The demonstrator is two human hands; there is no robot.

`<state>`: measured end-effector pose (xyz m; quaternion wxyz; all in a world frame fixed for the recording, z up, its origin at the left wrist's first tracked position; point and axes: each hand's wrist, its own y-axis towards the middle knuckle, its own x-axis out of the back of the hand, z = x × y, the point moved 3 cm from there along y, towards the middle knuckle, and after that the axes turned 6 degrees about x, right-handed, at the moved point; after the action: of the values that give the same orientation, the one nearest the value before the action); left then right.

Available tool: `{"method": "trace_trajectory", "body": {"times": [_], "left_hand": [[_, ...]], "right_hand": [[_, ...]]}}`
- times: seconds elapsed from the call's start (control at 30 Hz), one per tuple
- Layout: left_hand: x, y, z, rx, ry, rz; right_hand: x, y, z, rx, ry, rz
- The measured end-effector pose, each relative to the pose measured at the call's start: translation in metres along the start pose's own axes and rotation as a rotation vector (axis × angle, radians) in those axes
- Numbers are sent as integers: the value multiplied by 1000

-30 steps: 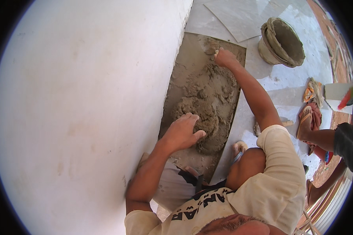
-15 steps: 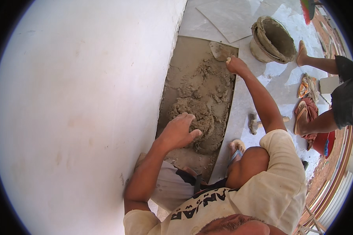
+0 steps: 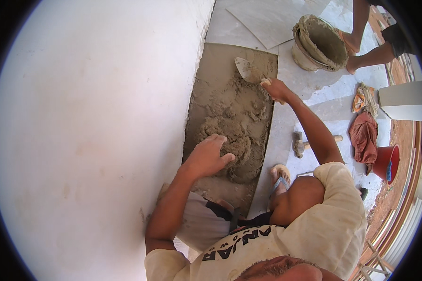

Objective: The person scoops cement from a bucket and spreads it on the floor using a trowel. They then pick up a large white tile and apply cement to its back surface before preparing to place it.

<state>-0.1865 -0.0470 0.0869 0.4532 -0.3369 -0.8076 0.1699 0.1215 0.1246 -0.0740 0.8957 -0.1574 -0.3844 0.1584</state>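
My right hand (image 3: 276,90) is closed round the handle of a trowel (image 3: 249,71). The trowel's blade lies at the far right of a bed of wet grey-brown mortar (image 3: 215,77), with its tip pointing left. Over the lumpy heap of mortar (image 3: 237,145) nearer to me hovers my left hand (image 3: 210,154), thumb and fingers apart, with nothing visible in it. Whether its fingertips touch the mortar I cannot tell.
A white wall (image 3: 94,131) borders the mortar bed on the left. Grey tiles (image 3: 253,21) surround it. Right of it are a mortar-caked bucket (image 3: 309,51), a hammer (image 3: 299,144), a reddish-brown cloth (image 3: 364,136) and a red bucket (image 3: 384,161). Another person's legs (image 3: 375,58) stand behind the caked bucket.
The trowel has swung left over the mortar and its blade has turned. My left hand stays nearly in place. The other person has stepped away from the cloth to behind the caked bucket.
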Motion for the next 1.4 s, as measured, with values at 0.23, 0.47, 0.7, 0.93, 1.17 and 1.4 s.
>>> {"method": "trace_trajectory", "body": {"times": [0.23,0.47,0.7,0.93,1.17,1.4], "left_hand": [[-5,4,-1,-2,40,10],[16,-11,-4,13,-41,-72],[69,-54,-3,-17,-186,-409],[69,-81,-15,-60,-191,-498],[67,-101,-22,-80,-140,-520],[61,-120,-24,-57,-135,-513]], "right_hand": [[11,45,-36,30,-398,-235],[9,-9,-23,-64,31,187],[-38,-145,18,102,-22,219],[-70,-206,17,144,-91,251],[-78,-207,-2,29,-205,147],[-98,-232,13,80,5,297]]}}
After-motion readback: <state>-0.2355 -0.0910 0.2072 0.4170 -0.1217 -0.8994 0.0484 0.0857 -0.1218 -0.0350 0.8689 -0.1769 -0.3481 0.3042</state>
